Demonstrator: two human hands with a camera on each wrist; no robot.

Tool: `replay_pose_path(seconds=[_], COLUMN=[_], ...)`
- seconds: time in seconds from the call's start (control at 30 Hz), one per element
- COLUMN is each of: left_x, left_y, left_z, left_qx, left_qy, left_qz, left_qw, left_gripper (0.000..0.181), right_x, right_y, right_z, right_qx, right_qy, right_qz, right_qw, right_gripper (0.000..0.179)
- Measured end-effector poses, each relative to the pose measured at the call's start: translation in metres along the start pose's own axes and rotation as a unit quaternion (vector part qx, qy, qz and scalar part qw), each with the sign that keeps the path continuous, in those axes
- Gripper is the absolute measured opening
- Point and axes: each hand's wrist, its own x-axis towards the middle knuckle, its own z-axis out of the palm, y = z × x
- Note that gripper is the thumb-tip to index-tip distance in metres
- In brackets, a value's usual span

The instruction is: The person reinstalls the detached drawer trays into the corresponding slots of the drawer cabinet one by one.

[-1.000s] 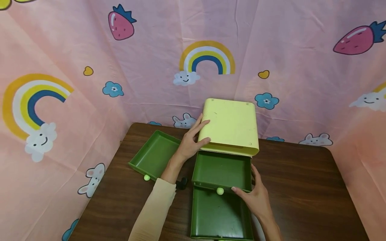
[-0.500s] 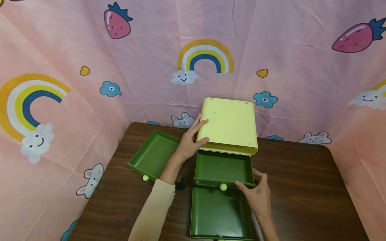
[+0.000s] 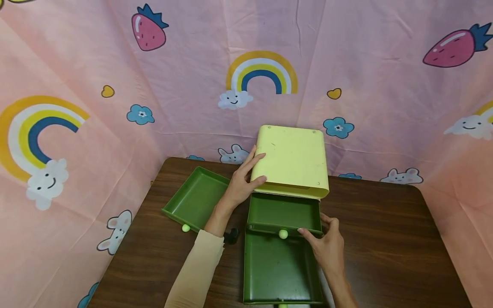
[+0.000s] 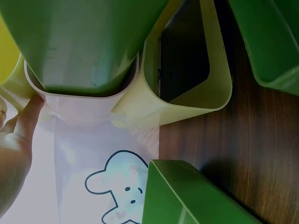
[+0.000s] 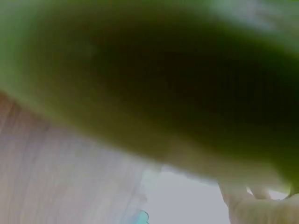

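A pale yellow drawer cabinet (image 3: 290, 156) with stacked compartments stands at the back of the table. My left hand (image 3: 242, 184) rests on its upper left side, fingers extended and thumb at the front top edge. A dark green drawer (image 3: 286, 211) with a light green round knob (image 3: 283, 234) sits partly inside a middle compartment, as the left wrist view shows. My right hand (image 3: 327, 244) pinches its front right corner, thumb on the front and fingers along the side. The right wrist view is mostly filled by a blurred green surface.
Another green drawer (image 3: 283, 269) lies in front, below the held one. A third green drawer (image 3: 196, 199) lies at the left. A lower cabinet compartment (image 4: 187, 56) has no drawer in it. A small black object (image 3: 232, 235) is beside my left sleeve. Printed cloth (image 3: 265, 25) hangs behind.
The held drawer has slid a little further into the cabinet, my right hand moving with it. My left hand has stayed on the cabinet.
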Motion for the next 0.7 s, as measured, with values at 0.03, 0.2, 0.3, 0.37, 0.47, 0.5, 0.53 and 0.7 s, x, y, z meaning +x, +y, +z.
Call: replay_pose_path(seconds=[0.03, 0.2, 0.3, 0.37, 0.47, 0.5, 0.53, 0.7], left_x=[0.0, 0.0, 0.001, 0.001, 0.001, 0.001, 0.0, 0.0], left_y=[0.0, 0.001, 0.001, 0.002, 0.002, 0.002, 0.002, 0.001], left_z=[0.0, 0.0, 0.0, 0.0, 0.0, 0.0, 0.0, -0.001], left_qx=[0.0, 0.003, 0.008, 0.01, 0.012, 0.011, 0.011, 0.01], left_qy=[0.0, 0.0, 0.0, 0.001, 0.0, 0.0, -0.001, -0.004], left_qz=[-0.001, -0.004, -0.003, -0.001, 0.001, 0.001, 0.001, -0.001], left_qw=[1.0, 1.0, 1.0, 1.0, 0.9999, 0.9999, 0.9999, 0.9999], left_gripper=[0.061, 0.061, 0.061, 0.06, 0.06, 0.06, 0.06, 0.061], right_x=[0.0, 0.001, 0.003, 0.005, 0.008, 0.009, 0.01, 0.014], right_y=[-0.001, -0.006, -0.008, -0.009, -0.011, -0.011, -0.012, -0.014], right_z=[-0.002, -0.011, -0.016, -0.018, -0.02, -0.02, -0.02, -0.02], right_qx=[0.002, 0.011, 0.006, 0.001, -0.013, -0.021, -0.028, -0.055], right_qy=[-0.012, -0.068, -0.083, -0.085, -0.084, -0.085, -0.085, -0.08], right_qz=[0.003, 0.011, 0.008, 0.007, 0.013, 0.017, 0.019, 0.018], right_qw=[0.9999, 0.9976, 0.9965, 0.9964, 0.9963, 0.996, 0.9958, 0.9952], right_gripper=[0.07, 0.071, 0.071, 0.071, 0.074, 0.076, 0.077, 0.082])
